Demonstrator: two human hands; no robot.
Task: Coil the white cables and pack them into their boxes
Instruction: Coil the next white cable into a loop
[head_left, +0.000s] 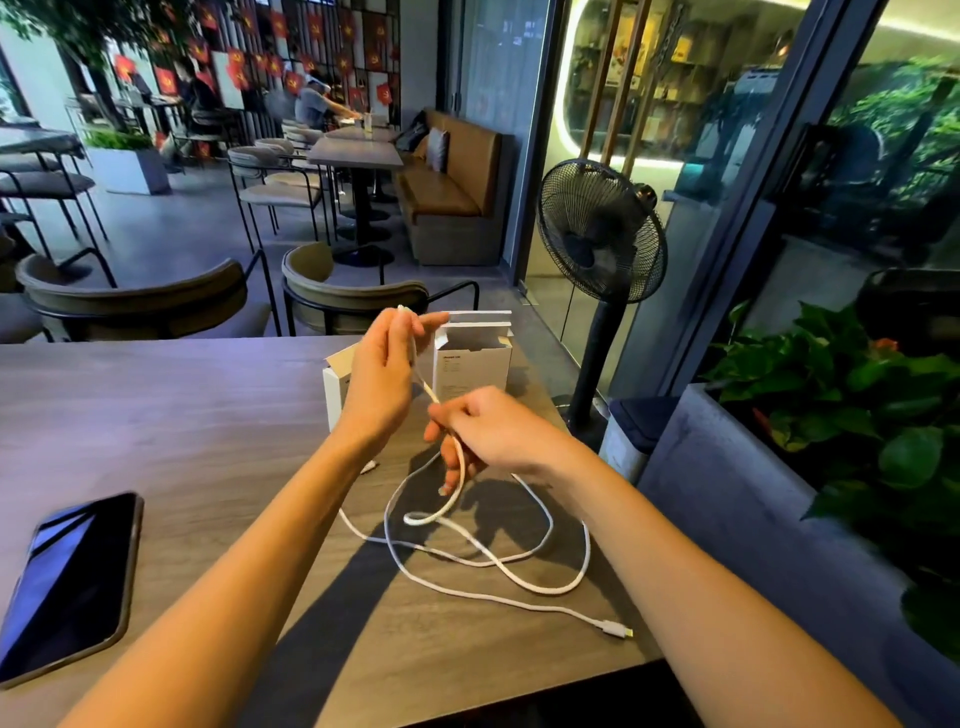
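Note:
My left hand (382, 371) is raised above the table and pinches one end of a white cable (524, 582) between thumb and fingertips. The cable runs down to my right hand (493, 431), which grips it a short way below. From there it falls in loose loops on the wooden table (208, 431), and a connector (618, 630) lies near the front right edge. Two open white boxes stand behind my hands: one upright box (475, 364) with its flap up, another (335, 387) mostly hidden by my left hand. A second white plug end (370, 466) shows under my left wrist.
A black phone (67, 582) lies face up at the table's left front. Chairs (135, 301) stand along the far edge. To the right are a black standing fan (602, 234), a small bin (636, 431) and a planter with green leaves (857, 415).

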